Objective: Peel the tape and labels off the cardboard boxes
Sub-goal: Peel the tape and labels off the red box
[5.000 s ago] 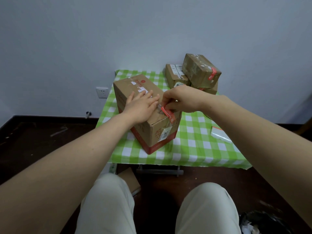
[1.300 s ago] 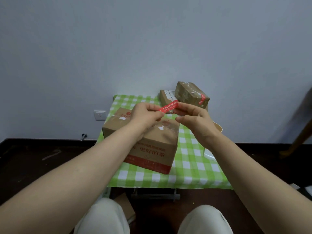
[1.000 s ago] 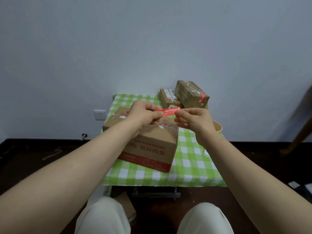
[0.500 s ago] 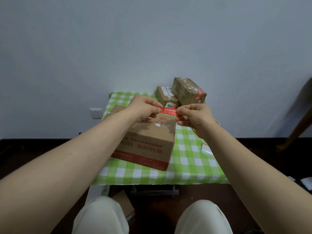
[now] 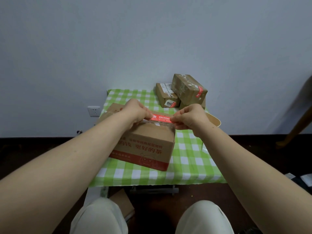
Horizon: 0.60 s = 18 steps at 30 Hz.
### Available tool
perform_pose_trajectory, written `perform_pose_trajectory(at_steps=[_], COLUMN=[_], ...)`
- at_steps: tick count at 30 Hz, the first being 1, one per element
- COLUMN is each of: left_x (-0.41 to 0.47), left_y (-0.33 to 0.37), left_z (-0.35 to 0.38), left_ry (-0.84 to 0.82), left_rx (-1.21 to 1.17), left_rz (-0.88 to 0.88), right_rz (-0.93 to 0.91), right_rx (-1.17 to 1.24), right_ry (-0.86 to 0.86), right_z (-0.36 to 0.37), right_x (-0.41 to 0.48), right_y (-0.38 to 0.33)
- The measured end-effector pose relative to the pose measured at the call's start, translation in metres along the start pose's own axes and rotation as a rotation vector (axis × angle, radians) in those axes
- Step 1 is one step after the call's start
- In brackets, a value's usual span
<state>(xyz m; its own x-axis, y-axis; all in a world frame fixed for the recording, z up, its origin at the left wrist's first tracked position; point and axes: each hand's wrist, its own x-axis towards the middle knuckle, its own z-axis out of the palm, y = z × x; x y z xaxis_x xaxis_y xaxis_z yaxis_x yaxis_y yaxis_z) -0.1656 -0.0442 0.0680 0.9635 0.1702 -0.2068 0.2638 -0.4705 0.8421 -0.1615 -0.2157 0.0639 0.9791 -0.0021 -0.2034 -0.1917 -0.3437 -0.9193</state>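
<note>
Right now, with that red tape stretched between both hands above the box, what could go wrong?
1. The left hand and right hand pinch the red tape by its ends; the strip may cling to fingers or fold onto itself.
2. Neither hand holds the large box; if clear film under the strip joins them, a tug could drag it toward the table edge.
3. The paper bowl sits beside the right wrist and could get knocked.

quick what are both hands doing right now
Left hand: closed, pinching the left end of the red tape strip.
Right hand: closed, pinching the right end of the same strip, above the big box.
</note>
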Motion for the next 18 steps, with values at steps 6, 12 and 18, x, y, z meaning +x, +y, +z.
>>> perform_pose_trajectory(at_steps=[6,12,18], left_x=[0.007,0.011,0.01], left_y=[0.0,-0.002,-0.003], left_z=[0.009,0.013,0.015], left_ry=[0.044,0.075,0.099], left_rx=[0.139,0.225,0.282], left_rz=[0.06,0.064,0.091], right_rz=[-0.037,-0.094,-0.157], right_rx=[-0.201,-0.32,-0.41], right_ry=[0.077,0.117,0.159], right_z=[0.005,0.01,0.013], right_x=[0.008,0.01,0.008], right_y=[0.007,0.011,0.012])
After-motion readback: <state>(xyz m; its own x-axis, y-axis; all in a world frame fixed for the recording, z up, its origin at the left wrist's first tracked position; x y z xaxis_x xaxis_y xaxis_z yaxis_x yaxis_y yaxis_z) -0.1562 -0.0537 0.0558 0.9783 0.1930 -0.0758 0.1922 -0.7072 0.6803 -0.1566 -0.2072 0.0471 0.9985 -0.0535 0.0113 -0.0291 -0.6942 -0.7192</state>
